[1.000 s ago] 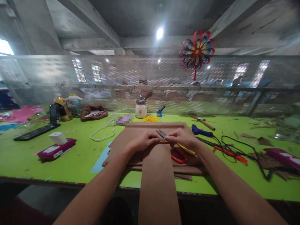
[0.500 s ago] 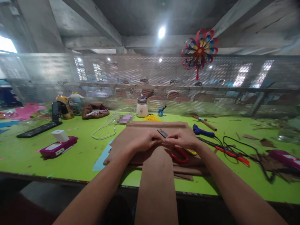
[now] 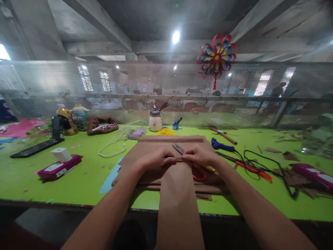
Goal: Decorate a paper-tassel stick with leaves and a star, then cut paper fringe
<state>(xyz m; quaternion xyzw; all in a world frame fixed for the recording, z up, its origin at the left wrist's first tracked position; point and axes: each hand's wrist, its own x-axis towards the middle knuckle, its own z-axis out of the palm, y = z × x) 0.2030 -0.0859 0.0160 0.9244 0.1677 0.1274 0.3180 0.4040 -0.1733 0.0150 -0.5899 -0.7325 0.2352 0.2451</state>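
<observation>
A long strip of brown paper (image 3: 179, 201) hangs from the table over its front edge toward me. My left hand (image 3: 158, 159) pinches the strip's far end at its left corner. At the right corner of the same end, the fingers of my right hand (image 3: 199, 154) are closed on it. A narrow fold shows along that end between my fingertips. Under both hands lies a stack of brown paper sheets (image 3: 148, 144). Scissors (image 3: 199, 173) with red handles rest on the stack, partly hidden behind my right hand, their blades pointing away.
A blue glue gun (image 3: 222, 145) with a black cord and a red-handled tool (image 3: 253, 168) lie to the right. Purple power strips (image 3: 61, 168) sit at both sides. Behind stand a white jar (image 3: 155, 121) and a small blue bottle (image 3: 176, 125). A mesh screen (image 3: 125, 83) bounds the back.
The view has shifted slightly to the right. Both hands keep their pinch on the strip's end, and its hanging part has swung a little to the right.
</observation>
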